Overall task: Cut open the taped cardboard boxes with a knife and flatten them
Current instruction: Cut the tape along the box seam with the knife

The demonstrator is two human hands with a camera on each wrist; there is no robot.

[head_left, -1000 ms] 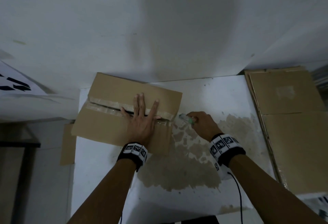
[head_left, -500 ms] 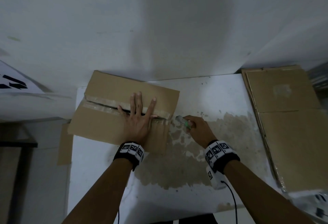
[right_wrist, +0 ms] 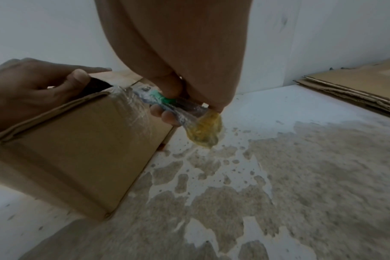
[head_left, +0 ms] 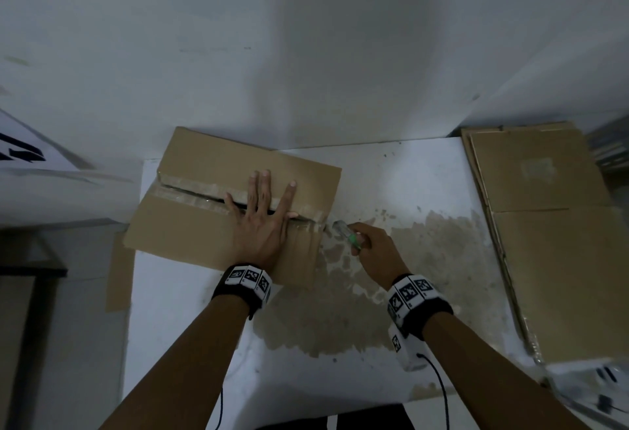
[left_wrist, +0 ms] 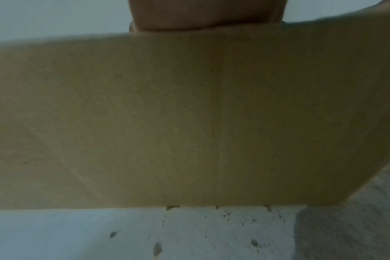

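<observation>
White, stained table (head_left: 425,191) is seen mid-frame, the box (head_left: 218,170) left of centre pinned by the spread left hand (head_left: 260,225). The knife (head_left: 345,235) is pinched by the right hand (head_left: 377,252) at the tape's right end. Light, stiff cardboard is best steadied flat beside the seam.

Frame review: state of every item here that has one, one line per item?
Cardboard box: upright on the table, top seam slit open along the tape.
Knife: at the seam's right end.
Left hand: flat, pressing the box top.
Right hand: grips the knife.
Flattened cardboard: stacked at right.
</observation>
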